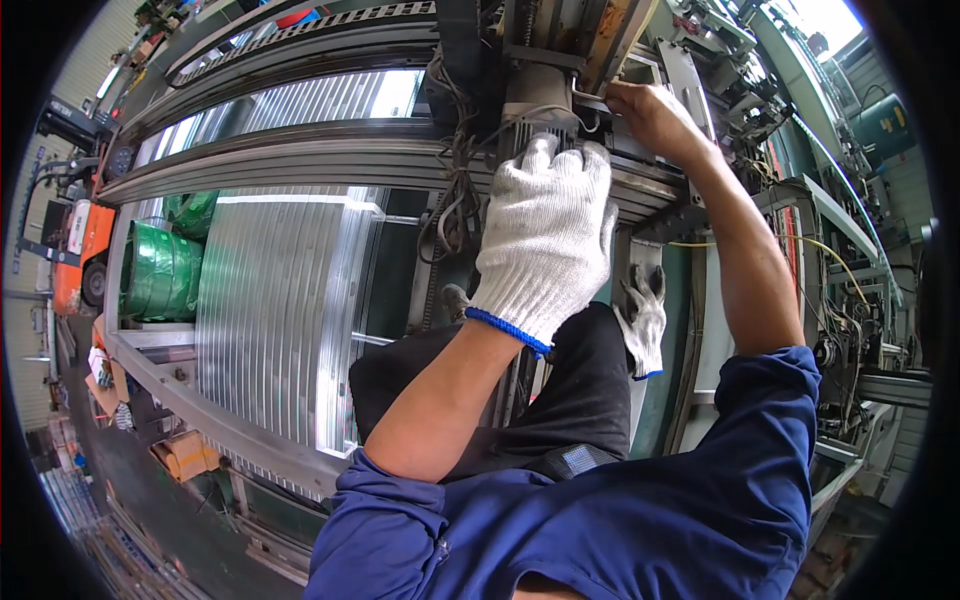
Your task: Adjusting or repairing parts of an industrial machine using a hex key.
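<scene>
My left hand, in a white knit glove with a blue cuff, lies over the lower end of a grey finned motor, its fingers curled onto the fins. My right hand is bare. Its fingers pinch a thin silver L-shaped hex key beside the motor's upper right side; the key's bent end reaches toward the flange. A second white glove lies flat on the machine, right of my knee.
Long aluminium profiles are stacked at left beside green-wrapped rolls. Rails cross ahead, and dark cables hang left of the motor. An orange forklift stands far left. Wired machinery is at right.
</scene>
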The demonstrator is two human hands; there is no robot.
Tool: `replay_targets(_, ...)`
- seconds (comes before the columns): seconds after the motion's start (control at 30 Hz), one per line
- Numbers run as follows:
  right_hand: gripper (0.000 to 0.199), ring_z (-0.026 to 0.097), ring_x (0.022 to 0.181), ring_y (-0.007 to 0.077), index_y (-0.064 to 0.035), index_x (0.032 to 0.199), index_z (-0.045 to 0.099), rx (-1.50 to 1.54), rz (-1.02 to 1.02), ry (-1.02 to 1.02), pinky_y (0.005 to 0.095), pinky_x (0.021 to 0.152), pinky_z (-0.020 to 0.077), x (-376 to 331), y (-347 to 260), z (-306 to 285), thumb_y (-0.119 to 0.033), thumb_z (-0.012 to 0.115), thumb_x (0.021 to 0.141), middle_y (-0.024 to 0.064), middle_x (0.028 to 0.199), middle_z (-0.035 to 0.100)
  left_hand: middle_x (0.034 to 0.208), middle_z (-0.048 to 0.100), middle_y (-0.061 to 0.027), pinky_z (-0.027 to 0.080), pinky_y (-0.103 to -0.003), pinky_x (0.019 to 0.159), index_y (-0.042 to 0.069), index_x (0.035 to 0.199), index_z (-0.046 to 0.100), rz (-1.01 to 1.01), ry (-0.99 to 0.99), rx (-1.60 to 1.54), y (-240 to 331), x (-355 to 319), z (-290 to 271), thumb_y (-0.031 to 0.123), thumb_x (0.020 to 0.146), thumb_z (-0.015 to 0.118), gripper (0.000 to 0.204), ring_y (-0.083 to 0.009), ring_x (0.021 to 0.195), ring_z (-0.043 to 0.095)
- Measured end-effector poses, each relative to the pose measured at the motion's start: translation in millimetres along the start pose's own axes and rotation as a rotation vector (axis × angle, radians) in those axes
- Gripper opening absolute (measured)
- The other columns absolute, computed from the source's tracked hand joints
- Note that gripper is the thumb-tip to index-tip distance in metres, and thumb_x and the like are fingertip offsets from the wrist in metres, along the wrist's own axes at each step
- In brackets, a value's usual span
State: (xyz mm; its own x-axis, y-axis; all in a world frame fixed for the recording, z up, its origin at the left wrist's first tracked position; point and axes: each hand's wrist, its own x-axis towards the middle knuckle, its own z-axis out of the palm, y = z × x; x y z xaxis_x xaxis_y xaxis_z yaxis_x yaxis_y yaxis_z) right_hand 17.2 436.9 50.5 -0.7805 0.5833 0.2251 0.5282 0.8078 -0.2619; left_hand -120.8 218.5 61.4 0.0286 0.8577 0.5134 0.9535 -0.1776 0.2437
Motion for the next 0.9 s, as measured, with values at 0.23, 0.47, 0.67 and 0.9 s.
replay_targets(0.23, 0.016, 0.06, 0.083, 0.0483, -0.0011, 0.101, 0.06, 0.199, 0.085, 0.208, 0.0498, 0.067, 0.0476, -13, 7, 47, -0.016, 0.057, 0.098, 0.0272, 0.082, 0.062, 0.109, 0.065, -0.0156, 0.045, -0.045, 0.092, 0.001, 0.12, 0.06, 0.031, 0.108, -0.089, -2, 1, 11, 0.027, 0.089, 0.063, 0.041, -0.0333, 0.116, 0.057)
replay_targets(0.47, 0.013, 0.064, 0.08, 0.0449, -0.0035, 0.1, 0.061, 0.16, 0.057, 0.147, 0.0493, 0.066, 0.0485, -11, 2, 30, -0.015, 0.057, 0.097, 0.0239, 0.078, 0.064, 0.112, 0.065, -0.0156, 0.044, -0.049, 0.094, 0.004, 0.124, 0.059, -0.023, 0.016, -0.01, 1, 1, 4, 0.028, 0.09, 0.063, 0.042, -0.0361, 0.118, 0.057)
replay_targets(0.67, 0.024, 0.064, 0.087, 0.0452, -0.0042, 0.114, 0.064, -0.07, -0.068, 0.116, 0.0506, 0.071, 0.0514, -4, 10, 12, -0.019, 0.059, 0.096, 0.0257, 0.088, 0.066, 0.116, 0.065, -0.0149, 0.043, -0.051, 0.096, 0.007, 0.128, 0.058, -0.049, -0.048, -0.011, 1, 1, 4, 0.028, 0.091, 0.063, 0.044, -0.0374, 0.121, 0.055)
replay_targets(0.9, 0.018, 0.063, 0.085, 0.0465, -0.0053, 0.109, 0.061, 0.161, 0.048, 0.186, 0.051, 0.069, 0.0489, -10, 6, 39, -0.019, 0.056, 0.099, 0.0255, 0.085, 0.064, 0.116, 0.066, -0.0152, 0.042, -0.051, 0.098, 0.007, 0.13, 0.057, -0.048, -0.035, -0.025, 1, 1, 4, 0.029, 0.091, 0.064, 0.046, -0.0379, 0.121, 0.055)
